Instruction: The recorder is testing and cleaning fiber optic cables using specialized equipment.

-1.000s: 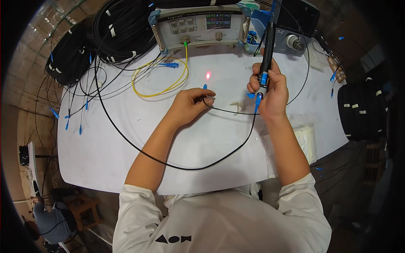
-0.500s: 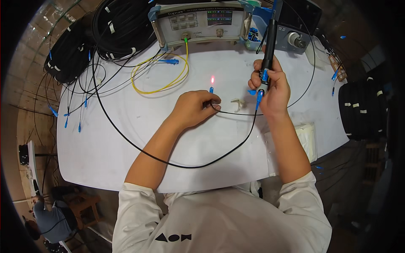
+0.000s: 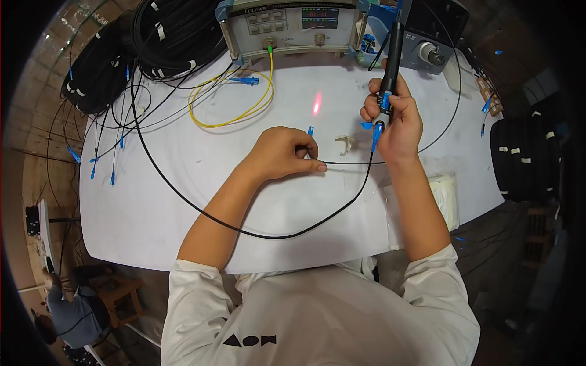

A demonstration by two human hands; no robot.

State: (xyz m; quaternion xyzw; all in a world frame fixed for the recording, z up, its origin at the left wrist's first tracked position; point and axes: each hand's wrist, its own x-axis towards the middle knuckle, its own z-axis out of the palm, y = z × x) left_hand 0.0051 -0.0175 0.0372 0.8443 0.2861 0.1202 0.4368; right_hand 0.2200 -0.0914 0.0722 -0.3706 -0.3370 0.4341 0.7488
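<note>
My left hand (image 3: pixel 284 152) rests on the white table (image 3: pixel 152 201) near its middle, pinching a black fibre cable (image 3: pixel 256 232) whose blue connector tip (image 3: pixel 310 131) sticks up past my fingers. A red glow of light (image 3: pixel 317 102) falls on the table beyond it. My right hand (image 3: pixel 397 125) holds a black pen-shaped light tool (image 3: pixel 392 58) upright, with a blue connector (image 3: pixel 376 133) plugged in at its lower end. The black cable loops from that connector down toward my body and back up to the left.
A grey test instrument (image 3: pixel 287 24) stands at the table's far edge, with a yellow fibre coil (image 3: pixel 232 100) in front of it. Black cable coils (image 3: pixel 122 55) lie far left and at the right (image 3: pixel 525 158). A small white clip (image 3: pixel 347 143) and white wipes (image 3: pixel 442 192) lie nearby.
The red light at the connector tip in my left hand has gone, and the glow now falls further off on the table. Both hands have barely shifted.
</note>
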